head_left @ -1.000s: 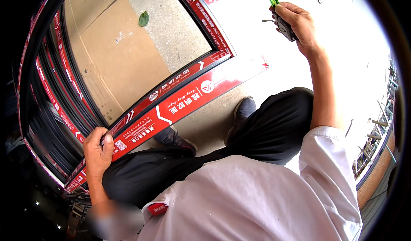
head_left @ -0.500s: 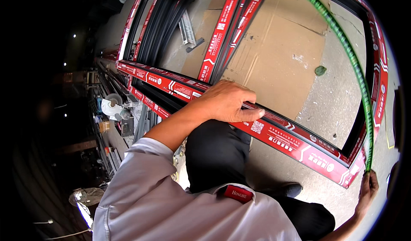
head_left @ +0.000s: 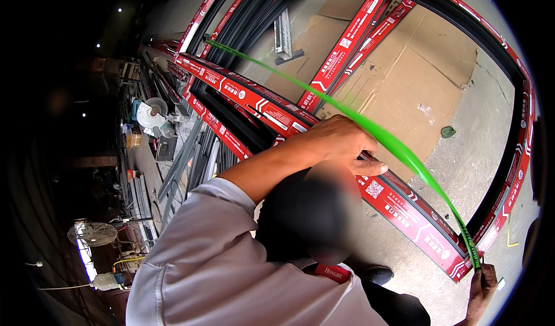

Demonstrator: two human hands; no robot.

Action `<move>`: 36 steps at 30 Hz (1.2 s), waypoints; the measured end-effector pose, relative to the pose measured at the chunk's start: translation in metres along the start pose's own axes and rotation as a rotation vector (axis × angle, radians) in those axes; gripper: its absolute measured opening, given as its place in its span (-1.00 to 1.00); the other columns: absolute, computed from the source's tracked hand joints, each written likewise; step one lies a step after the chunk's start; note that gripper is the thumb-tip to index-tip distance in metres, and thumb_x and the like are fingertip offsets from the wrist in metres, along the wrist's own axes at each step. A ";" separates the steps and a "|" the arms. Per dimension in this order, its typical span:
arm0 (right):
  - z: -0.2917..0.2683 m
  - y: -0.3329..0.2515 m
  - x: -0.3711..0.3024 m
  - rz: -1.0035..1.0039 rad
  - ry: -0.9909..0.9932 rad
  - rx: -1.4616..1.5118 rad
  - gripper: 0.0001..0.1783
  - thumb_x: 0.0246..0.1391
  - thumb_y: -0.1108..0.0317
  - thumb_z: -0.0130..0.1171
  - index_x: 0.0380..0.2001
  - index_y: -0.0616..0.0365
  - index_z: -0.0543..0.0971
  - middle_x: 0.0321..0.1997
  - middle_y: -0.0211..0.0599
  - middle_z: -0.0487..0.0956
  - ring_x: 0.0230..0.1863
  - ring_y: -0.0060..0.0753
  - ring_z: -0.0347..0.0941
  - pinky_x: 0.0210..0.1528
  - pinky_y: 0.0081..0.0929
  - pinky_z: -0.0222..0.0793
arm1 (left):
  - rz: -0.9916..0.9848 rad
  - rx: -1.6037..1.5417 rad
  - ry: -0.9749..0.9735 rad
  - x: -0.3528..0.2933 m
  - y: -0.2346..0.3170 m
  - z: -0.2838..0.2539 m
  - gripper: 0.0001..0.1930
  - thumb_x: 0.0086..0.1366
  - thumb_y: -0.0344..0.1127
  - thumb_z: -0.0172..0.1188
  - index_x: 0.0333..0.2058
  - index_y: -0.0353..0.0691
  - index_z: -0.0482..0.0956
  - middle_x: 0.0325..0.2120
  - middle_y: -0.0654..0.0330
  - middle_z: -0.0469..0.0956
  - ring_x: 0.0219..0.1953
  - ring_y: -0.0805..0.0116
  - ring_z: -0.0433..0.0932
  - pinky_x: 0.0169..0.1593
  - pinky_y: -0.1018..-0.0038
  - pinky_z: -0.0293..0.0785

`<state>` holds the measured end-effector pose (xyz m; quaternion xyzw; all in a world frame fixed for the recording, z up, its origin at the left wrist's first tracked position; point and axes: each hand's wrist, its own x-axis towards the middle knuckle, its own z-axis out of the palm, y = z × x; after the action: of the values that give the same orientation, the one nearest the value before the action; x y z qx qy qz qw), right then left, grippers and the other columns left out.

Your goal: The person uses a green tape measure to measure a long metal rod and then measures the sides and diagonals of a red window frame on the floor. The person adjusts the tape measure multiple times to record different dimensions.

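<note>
One green measuring tape [head_left: 404,154] is being held bowed across the red-and-black frame [head_left: 416,227], pinched near the lower right corner by the right hand [head_left: 483,285], the near side being gripped by the left hand [head_left: 344,141], a tauter line seeming advisable.

Left hand [head_left: 344,142] curled, right hand [head_left: 482,284] pinched.

Two hands [head_left: 344,141] [head_left: 483,286], one measuring tape [head_left: 377,129] (green), one leaf [head_left: 448,132], one fan [head_left: 96,233].
</note>
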<state>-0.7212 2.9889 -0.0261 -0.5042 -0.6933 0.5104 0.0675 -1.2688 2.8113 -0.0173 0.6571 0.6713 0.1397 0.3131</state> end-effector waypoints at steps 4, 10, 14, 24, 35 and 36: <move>-0.014 -0.011 0.006 -0.017 -0.057 -0.166 -0.93 0.35 0.61 0.06 -0.25 0.32 0.53 -0.25 -0.45 0.37 -0.25 -0.69 0.21 -0.16 -0.62 0.16 | -0.016 -0.068 0.021 -0.001 0.000 -0.001 -0.44 0.34 0.25 0.28 -0.34 -0.25 0.75 -0.41 -0.01 0.70 -0.30 -0.05 0.69 -0.18 0.12 0.52; -0.012 -0.058 0.008 -0.148 -0.010 -0.407 -0.91 0.27 0.50 0.23 -0.19 0.23 0.66 -0.31 -0.27 0.54 -0.29 -0.43 0.40 -0.20 -0.44 0.35 | -0.032 -0.036 0.006 -0.001 -0.006 -0.004 -0.47 0.33 0.21 0.31 -0.37 -0.24 0.75 -0.50 -0.01 0.70 -0.37 -0.07 0.70 -0.25 0.13 0.54; -0.005 -0.052 0.013 -0.031 0.004 -0.416 -0.92 0.27 0.66 0.07 -0.33 0.37 0.53 -0.38 -0.38 0.36 -0.34 -0.58 0.22 -0.26 -0.55 0.16 | -0.046 -0.075 0.017 -0.002 -0.004 -0.002 -0.52 0.31 0.16 0.36 -0.40 -0.24 0.74 -0.52 0.00 0.69 -0.43 -0.08 0.68 -0.29 0.14 0.54; 0.004 -0.051 0.033 -0.002 -0.037 -0.232 -0.91 0.29 0.60 0.10 -0.31 0.39 0.58 -0.29 -0.30 0.46 -0.27 -0.52 0.32 -0.14 -0.54 0.24 | 0.025 -0.041 0.086 0.002 -0.005 0.001 -0.57 0.30 0.08 0.39 -0.43 -0.24 0.74 -0.55 -0.01 0.67 -0.46 -0.06 0.68 -0.33 0.15 0.55; 0.018 -0.057 0.031 0.006 -0.027 -0.256 -0.92 0.30 0.61 0.09 -0.29 0.40 0.55 -0.28 -0.32 0.44 -0.27 -0.53 0.30 -0.16 -0.54 0.22 | 0.012 -0.051 0.123 -0.007 -0.011 0.005 -0.60 0.30 0.01 0.41 -0.50 -0.25 0.72 -0.61 0.03 0.65 -0.54 0.01 0.66 -0.40 0.22 0.53; 0.021 -0.057 0.031 -0.001 -0.011 -0.233 -0.92 0.30 0.61 0.09 -0.30 0.40 0.54 -0.29 -0.31 0.43 -0.28 -0.53 0.29 -0.17 -0.53 0.22 | 0.019 -0.051 0.127 -0.008 -0.011 0.004 -0.61 0.30 0.00 0.41 -0.49 -0.24 0.73 -0.61 0.03 0.65 -0.54 0.01 0.66 -0.40 0.24 0.53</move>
<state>-0.7844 3.0012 -0.0047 -0.5055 -0.7486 0.4290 0.0046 -1.2761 2.8018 -0.0250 0.6449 0.6799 0.2013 0.2852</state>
